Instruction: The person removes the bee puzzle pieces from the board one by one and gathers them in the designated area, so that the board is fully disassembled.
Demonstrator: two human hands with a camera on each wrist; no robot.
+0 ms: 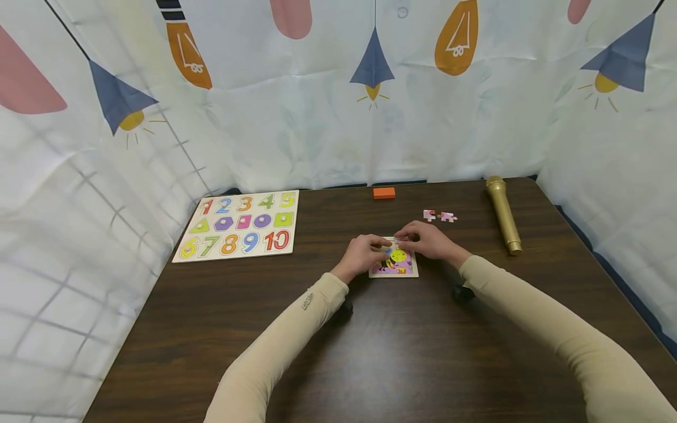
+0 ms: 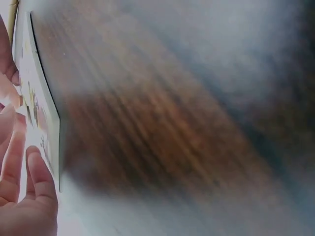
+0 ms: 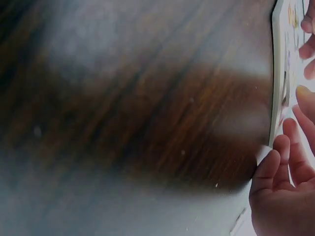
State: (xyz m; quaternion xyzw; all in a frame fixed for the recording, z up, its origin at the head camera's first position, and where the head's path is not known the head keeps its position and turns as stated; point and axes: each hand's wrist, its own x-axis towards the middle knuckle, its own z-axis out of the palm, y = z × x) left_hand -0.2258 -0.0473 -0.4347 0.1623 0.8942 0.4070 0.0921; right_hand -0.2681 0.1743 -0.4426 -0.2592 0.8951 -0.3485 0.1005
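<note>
A small square bee jigsaw puzzle [image 1: 394, 271] in a pale tray lies on the table, both hands over its upper half. My right hand [image 1: 427, 239] is at the upper right corner, thumb and index finger pinching a small pink puzzle piece there; the fingertips partly hide it. From the upper left, my left hand [image 1: 365, 254] reaches over the puzzle, its fingers loosely bent and touching the surface near the bee's head. In the left wrist view the left fingers [image 2: 42, 177] lie along the tray's edge. Two loose pink puzzle pieces [image 1: 447, 217] lie beyond the right hand.
A number and shape board [image 1: 248, 226] lies at the left on the dark wooden table [image 1: 328, 346]. An orange block [image 1: 384, 193] sits by the back edge. To the right lies a gold microphone [image 1: 504, 214]. A patterned curtain [image 1: 328, 129] hangs behind the table.
</note>
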